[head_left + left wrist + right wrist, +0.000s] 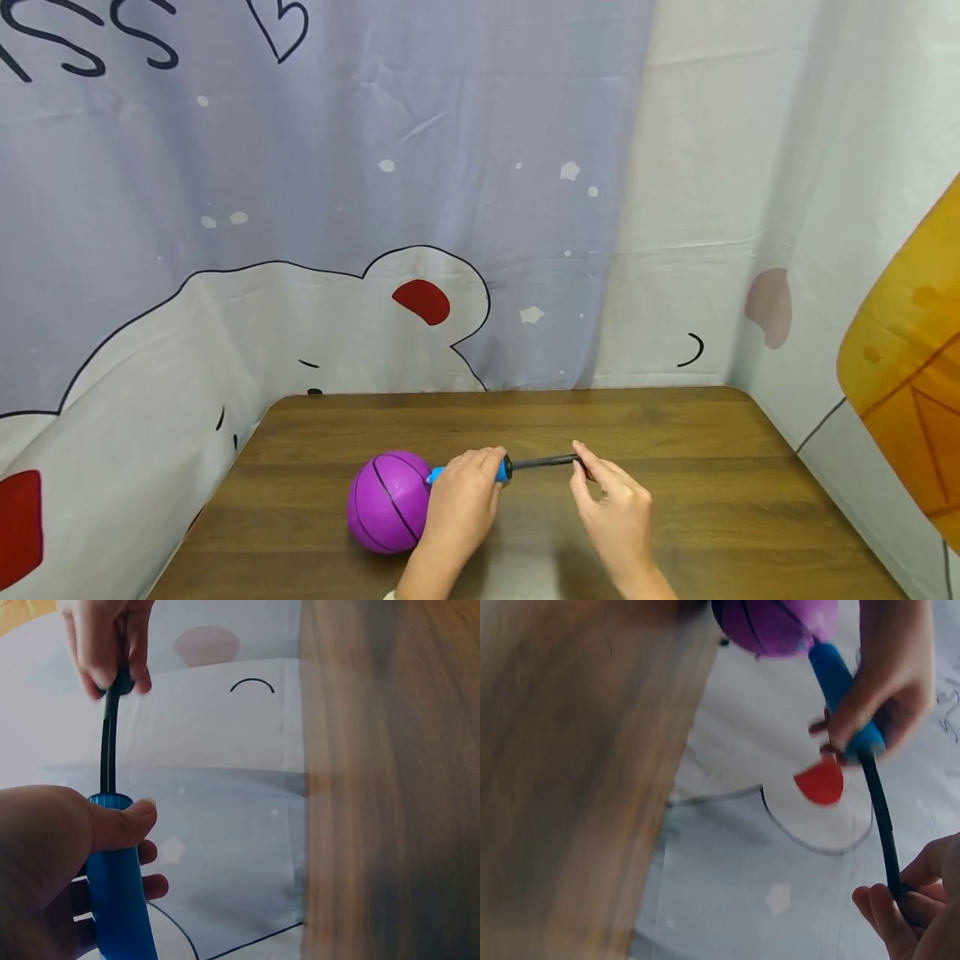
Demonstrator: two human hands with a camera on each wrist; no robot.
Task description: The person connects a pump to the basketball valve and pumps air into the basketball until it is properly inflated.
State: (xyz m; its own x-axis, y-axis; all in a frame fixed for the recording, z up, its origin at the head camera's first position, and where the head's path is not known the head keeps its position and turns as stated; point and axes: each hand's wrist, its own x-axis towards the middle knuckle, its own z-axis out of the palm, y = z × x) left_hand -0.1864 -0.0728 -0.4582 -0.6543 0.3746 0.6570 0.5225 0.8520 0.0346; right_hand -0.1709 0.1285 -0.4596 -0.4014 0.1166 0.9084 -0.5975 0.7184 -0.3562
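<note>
My left hand (463, 500) grips the blue barrel of a small hand pump (118, 889), thumb laid across it near the collar in the left wrist view. The barrel's far end meets a purple ball (384, 504) with black seam lines, at the left of the head view. From the other end a black rod (542, 462) stands well out, pointing right. My right hand (618, 510) pinches the black handle at the rod's tip between thumb and fingers, which partly hide it. In the right wrist view the ball (780, 626) shows at the top, in line with the pump.
The brown wooden table (720, 467) lies under both hands. A pale printed curtain (525, 208) hangs along its back and sides, with bear outlines, stars and an orange patch (911, 358) at the right.
</note>
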